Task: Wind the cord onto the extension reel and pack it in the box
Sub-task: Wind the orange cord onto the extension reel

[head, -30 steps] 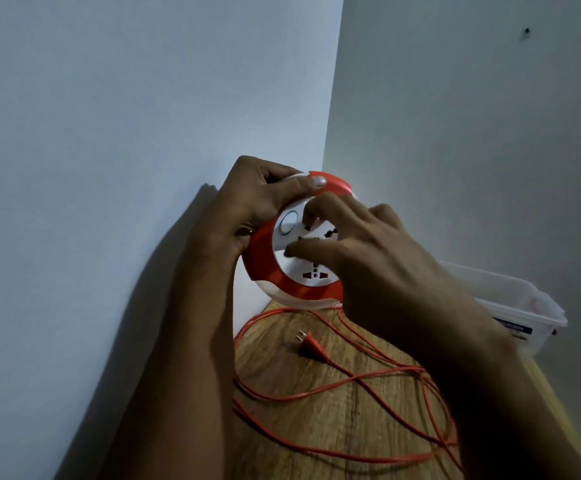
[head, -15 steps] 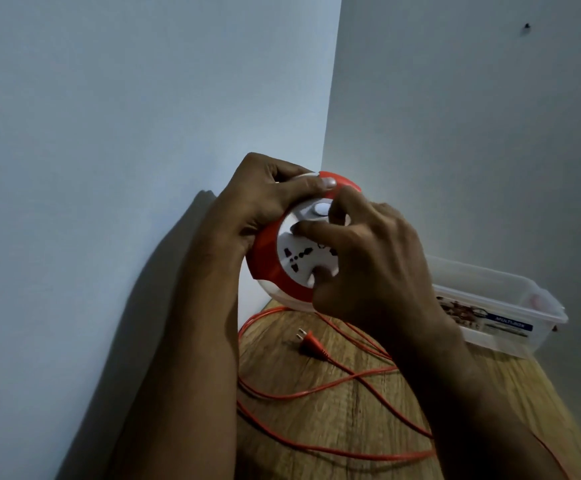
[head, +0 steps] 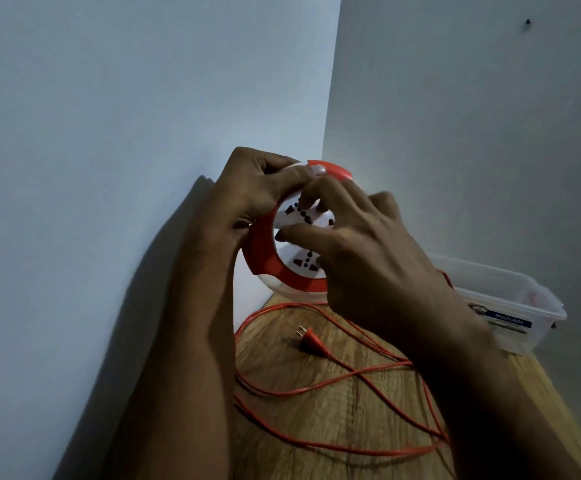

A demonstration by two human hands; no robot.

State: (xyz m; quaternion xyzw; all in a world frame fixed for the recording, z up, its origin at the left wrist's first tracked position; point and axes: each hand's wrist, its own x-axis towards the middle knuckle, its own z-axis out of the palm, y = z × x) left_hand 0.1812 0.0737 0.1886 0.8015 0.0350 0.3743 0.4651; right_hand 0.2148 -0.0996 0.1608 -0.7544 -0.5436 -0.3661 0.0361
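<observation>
A round extension reel, red-rimmed with a white socket face, is held upright above the wooden table. My left hand grips its upper left rim, thumb along the top edge. My right hand covers the white face, fingertips pressed on the inner disc. The orange cord lies in loose loops on the table below, its plug resting flat and free. A clear plastic box with a blue label stands at the right against the wall, partly hidden by my right wrist.
The wooden table fills a corner. A white wall runs close along the left and a grey wall stands behind the box. Cord loops spread over most of the tabletop in front of me.
The white socket face has turned under my right fingers; the round button seen earlier is out of sight. My right hand shifted around the disc, and the cord loops on the table moved slightly.
</observation>
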